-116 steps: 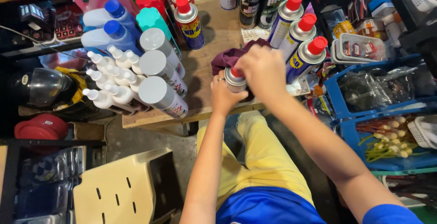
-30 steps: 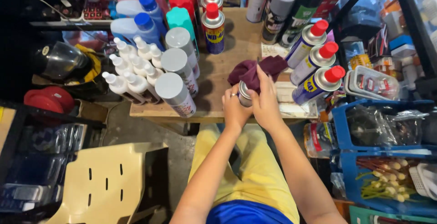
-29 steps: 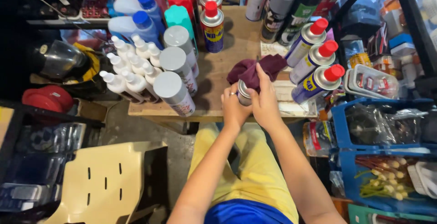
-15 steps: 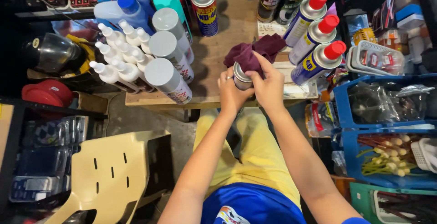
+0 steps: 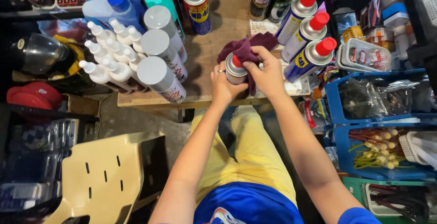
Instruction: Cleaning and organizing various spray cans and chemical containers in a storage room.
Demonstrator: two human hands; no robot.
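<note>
The left hand [image 5: 224, 84] is wrapping around a small spray can [image 5: 236, 69] with a red nozzle, its fingers closed on the can's body just above the near edge of the wooden counter [image 5: 218, 28]; the right hand [image 5: 268, 73] is pressing a maroon cloth [image 5: 246, 48] against the can's far side, fingers curled over cloth and can together; how much of the cloth is passing behind the can is hard to tell from this angle. To the left, three grey-capped cans [image 5: 157, 69] are leaning in a row, the nearest almost at the counter's front edge, with white squeeze bottles [image 5: 109, 53] crowding beside them; to the right, three red-capped spray cans [image 5: 307, 37] are slanting close to the right hand. A bare strip of wood is lying open between the grey caps and the hands, running back towards an upright blue and yellow can [image 5: 196, 5]; below the counter's edge, a beige plastic chair [image 5: 102, 178] is sitting on the left and blue crates [image 5: 346, 96] are lining the right.
</note>
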